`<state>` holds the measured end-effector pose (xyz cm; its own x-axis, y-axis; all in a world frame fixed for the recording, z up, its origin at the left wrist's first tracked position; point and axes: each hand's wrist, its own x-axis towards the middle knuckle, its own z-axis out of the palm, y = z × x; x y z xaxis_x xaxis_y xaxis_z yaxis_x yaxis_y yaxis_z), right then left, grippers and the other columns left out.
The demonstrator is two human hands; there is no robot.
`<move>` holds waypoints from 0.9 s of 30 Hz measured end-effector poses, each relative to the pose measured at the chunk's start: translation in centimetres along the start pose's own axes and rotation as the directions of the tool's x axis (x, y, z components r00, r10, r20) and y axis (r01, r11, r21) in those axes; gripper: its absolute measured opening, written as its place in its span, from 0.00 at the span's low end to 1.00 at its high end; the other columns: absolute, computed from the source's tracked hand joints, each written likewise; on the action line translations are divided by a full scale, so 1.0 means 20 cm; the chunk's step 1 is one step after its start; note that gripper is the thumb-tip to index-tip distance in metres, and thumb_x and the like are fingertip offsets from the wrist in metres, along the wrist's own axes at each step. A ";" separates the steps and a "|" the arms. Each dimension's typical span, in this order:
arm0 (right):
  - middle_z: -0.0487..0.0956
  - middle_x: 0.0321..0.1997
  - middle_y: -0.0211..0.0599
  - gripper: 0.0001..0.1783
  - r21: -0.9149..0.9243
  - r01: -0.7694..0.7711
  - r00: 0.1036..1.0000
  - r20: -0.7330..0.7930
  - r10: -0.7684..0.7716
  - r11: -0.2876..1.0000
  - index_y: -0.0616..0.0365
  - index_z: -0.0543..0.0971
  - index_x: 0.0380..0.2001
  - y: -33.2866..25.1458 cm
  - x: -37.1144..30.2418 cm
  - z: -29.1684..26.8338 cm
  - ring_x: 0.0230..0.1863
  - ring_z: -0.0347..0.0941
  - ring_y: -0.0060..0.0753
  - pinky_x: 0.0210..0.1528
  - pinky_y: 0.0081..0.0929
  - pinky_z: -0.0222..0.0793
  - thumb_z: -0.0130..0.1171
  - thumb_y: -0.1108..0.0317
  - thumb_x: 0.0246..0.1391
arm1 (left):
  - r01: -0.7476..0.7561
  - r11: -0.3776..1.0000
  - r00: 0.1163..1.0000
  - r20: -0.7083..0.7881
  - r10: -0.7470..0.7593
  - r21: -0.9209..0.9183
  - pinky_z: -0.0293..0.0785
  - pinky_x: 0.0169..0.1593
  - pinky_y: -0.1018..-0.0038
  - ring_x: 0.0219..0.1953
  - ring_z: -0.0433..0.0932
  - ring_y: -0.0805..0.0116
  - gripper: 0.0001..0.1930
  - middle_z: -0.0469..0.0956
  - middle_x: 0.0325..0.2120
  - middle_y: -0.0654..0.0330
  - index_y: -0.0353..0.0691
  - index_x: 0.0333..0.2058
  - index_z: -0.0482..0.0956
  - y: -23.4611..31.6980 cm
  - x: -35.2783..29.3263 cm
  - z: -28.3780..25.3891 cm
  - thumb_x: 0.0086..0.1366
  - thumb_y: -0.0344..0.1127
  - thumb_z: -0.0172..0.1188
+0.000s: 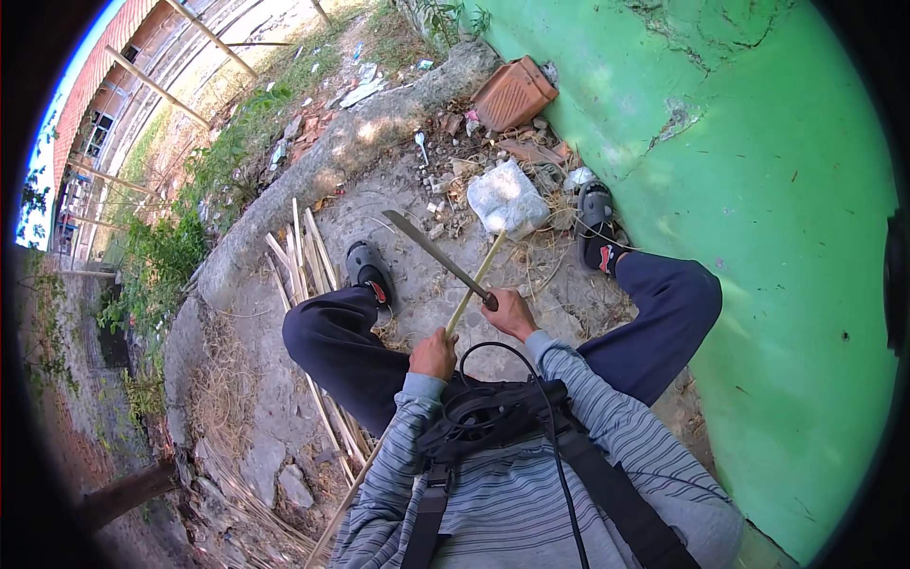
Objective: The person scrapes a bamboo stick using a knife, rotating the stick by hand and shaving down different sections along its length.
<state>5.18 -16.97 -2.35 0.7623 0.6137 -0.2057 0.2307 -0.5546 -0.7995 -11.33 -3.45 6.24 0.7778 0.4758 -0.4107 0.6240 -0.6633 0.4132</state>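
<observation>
The right hand (510, 316) is closed round the handle of a long knife (431, 251), whose blade points to 10 o'clock. The left hand (434, 356), lower and just beside it, grips a pale stick (460, 311) between the person's knees. The stick's long axis runs from 7 o'clock to 1 o'clock, its upper end at 1 and its tail passing beside the left forearm; the blade crosses it just ahead of the hands, though whether the edge touches it I cannot tell. Around them is a rough, cracked concrete floor (370, 213), outdoors, strewn with dry scraps. The left shoe (368, 267) stands at 10 o'clock, the right shoe (597, 218) between 1 and 2. Beyond the left shoe, also at 10, lies a bunch of pale sticks (308, 248). A lumpy white bundle (508, 199) sits near 12, with rubble and a broken orange clay block (515, 93) behind it. A green wall (777, 237) fills 1 to 4 o'clock. A low stone ridge (313, 156) curves from 9 to 12, with green plants (152, 247) past it and a red-roofed building (100, 123) farther out near 10.
</observation>
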 end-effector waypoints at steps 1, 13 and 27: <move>0.81 0.27 0.51 0.12 -0.010 0.038 0.999 0.008 -0.038 0.999 0.58 0.80 0.28 -0.02 -0.01 0.00 0.33 0.79 0.60 0.37 0.49 0.73 0.61 0.60 0.49 | -0.001 1.000 1.000 -0.004 0.001 -0.002 0.73 0.40 0.42 0.36 0.79 0.32 0.17 0.80 0.29 0.37 0.38 0.40 0.75 0.00 0.00 0.00 0.71 0.48 0.53; 0.79 0.27 0.54 0.12 -0.012 0.026 0.995 -0.099 -0.027 1.000 0.63 0.80 0.31 0.07 0.13 -0.14 0.30 0.78 0.56 0.35 0.43 0.72 0.63 0.63 0.50 | 0.006 0.999 0.999 -0.041 -0.008 -0.034 0.75 0.37 0.43 0.32 0.80 0.34 0.13 0.80 0.27 0.39 0.42 0.40 0.76 -0.04 -0.32 -0.21 0.69 0.46 0.57; 0.81 0.26 0.49 0.16 0.033 -0.176 0.958 -0.224 0.179 0.984 0.62 0.80 0.25 0.46 0.21 -0.11 0.29 0.79 0.52 0.34 0.45 0.73 0.65 0.57 0.49 | -0.057 0.998 0.996 -0.073 0.060 0.039 0.72 0.35 0.44 0.31 0.80 0.38 0.16 0.79 0.24 0.43 0.40 0.35 0.74 -0.09 -0.40 -0.43 0.71 0.48 0.55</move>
<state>11.80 -20.79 -9.35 0.9069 0.3629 -0.2140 0.0725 -0.6349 -0.7692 -18.04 -1.01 15.76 0.8171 0.4765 -0.3246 0.5752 -0.7112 0.4041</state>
